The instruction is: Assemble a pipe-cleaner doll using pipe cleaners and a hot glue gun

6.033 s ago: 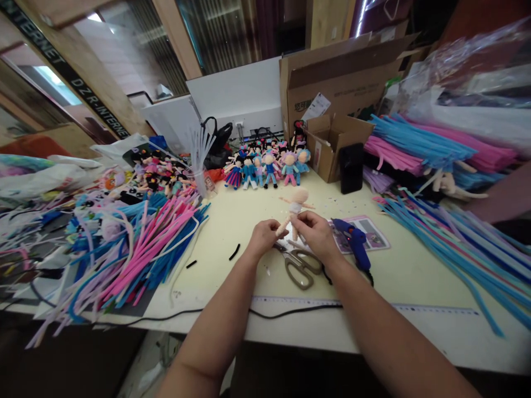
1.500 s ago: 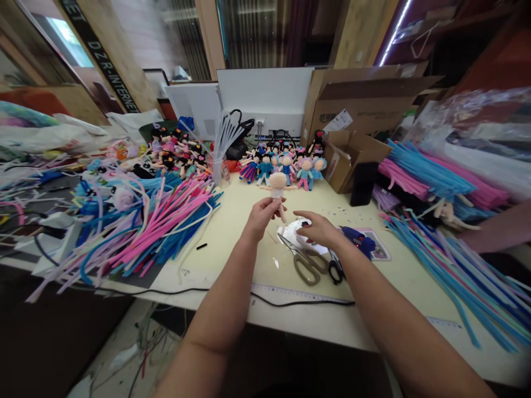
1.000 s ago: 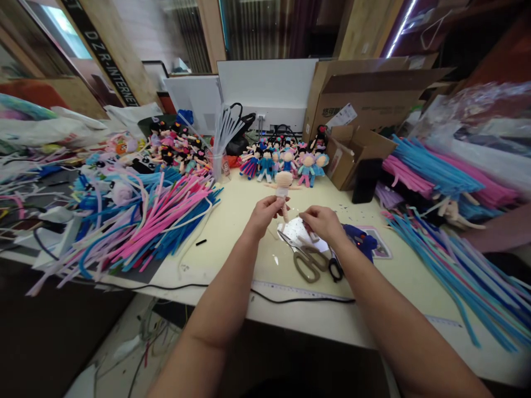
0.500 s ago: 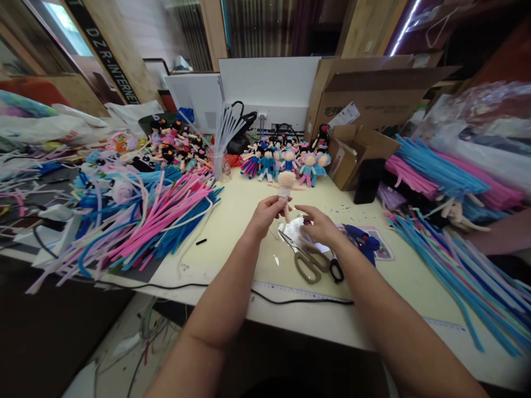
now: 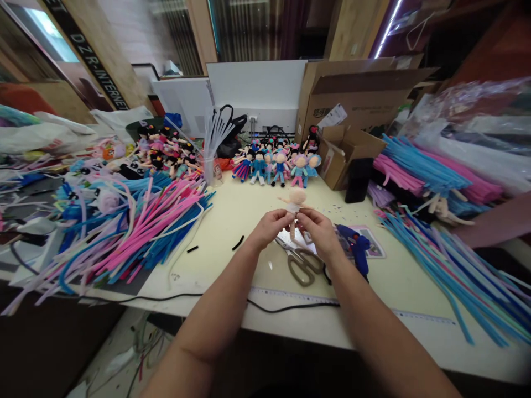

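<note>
A small peach pipe-cleaner doll with a round head, thin arms and a white band at its middle is held upright above the table. My left hand pinches it below the band, fingers closed. From the other side my right hand closes its fingertips on the doll's lower body as well; the exact spot they grip is partly hidden. Beneath the hands lie large scissors with grey-brown handles. A blue glue gun rests beyond my right wrist. Two short black pipe-cleaner pieces lie left of my left forearm.
Bundles of pink and blue pipe cleaners cover the left side; more blue stems lie right. Finished dolls stand at the back beside a cardboard box. A black cable and a ruler run along the front edge.
My right hand has moved left from beside the doll and closed on it. The doll sits lower in view. A second black piece now shows by my left forearm.
</note>
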Available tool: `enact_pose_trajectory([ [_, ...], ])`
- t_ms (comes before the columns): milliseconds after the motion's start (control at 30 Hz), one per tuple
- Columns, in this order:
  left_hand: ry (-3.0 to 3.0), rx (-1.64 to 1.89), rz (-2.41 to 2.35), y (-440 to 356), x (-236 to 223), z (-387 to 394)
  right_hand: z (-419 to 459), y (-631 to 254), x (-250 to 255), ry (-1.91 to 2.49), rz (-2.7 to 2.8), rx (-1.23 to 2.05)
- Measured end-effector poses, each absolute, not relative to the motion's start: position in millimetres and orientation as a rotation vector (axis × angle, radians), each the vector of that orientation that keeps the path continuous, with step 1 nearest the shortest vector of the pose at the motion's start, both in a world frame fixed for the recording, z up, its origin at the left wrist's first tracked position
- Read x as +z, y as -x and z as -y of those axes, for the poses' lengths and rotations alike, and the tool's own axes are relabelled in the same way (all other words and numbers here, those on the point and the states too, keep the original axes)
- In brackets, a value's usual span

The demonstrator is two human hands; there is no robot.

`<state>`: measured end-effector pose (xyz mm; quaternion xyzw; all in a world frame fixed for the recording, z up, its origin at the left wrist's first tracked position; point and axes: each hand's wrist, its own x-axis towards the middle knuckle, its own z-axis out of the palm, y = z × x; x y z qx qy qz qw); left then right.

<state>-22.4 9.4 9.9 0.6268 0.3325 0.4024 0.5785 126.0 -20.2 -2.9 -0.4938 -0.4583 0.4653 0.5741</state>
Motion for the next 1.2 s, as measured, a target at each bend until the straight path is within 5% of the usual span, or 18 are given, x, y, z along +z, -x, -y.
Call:
enact_pose_trajectory([
  [1200,-1.395,1.028,-0.877,9,6,-4,24,-127,-10,1.083,0.946,1.024],
])
